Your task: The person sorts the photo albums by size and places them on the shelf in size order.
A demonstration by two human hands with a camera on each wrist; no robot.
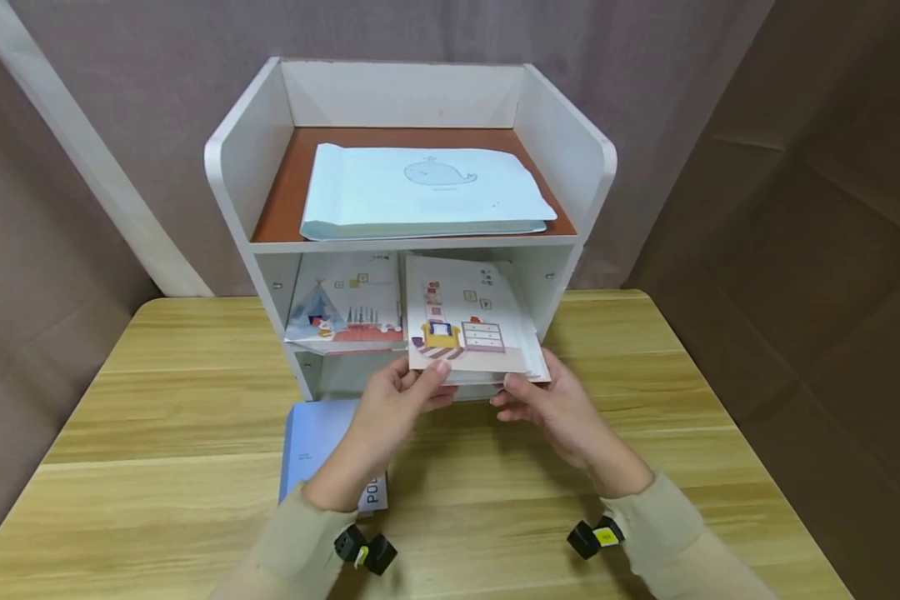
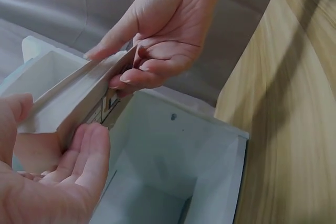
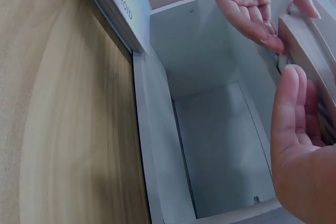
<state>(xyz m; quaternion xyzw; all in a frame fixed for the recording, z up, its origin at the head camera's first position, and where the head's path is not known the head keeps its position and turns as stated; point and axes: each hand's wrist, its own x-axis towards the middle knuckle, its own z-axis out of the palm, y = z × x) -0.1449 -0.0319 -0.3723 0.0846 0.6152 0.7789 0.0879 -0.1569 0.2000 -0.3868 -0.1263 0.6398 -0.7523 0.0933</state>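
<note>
We take the step to be sliding the picture book [image 1: 468, 321] into the white shelf unit's [image 1: 255, 167] middle bay. Our left hand [image 1: 390, 408] and right hand [image 1: 551, 404] pinch its near edge at that opening. Next, we judge, a level push inward beside the tent book [image 1: 345, 304].

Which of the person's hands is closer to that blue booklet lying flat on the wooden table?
Left. The left hand is just above and right of the blue booklet, its forearm crossing over it. The right hand is farther right, gripping the illustrated booklets too.
</note>
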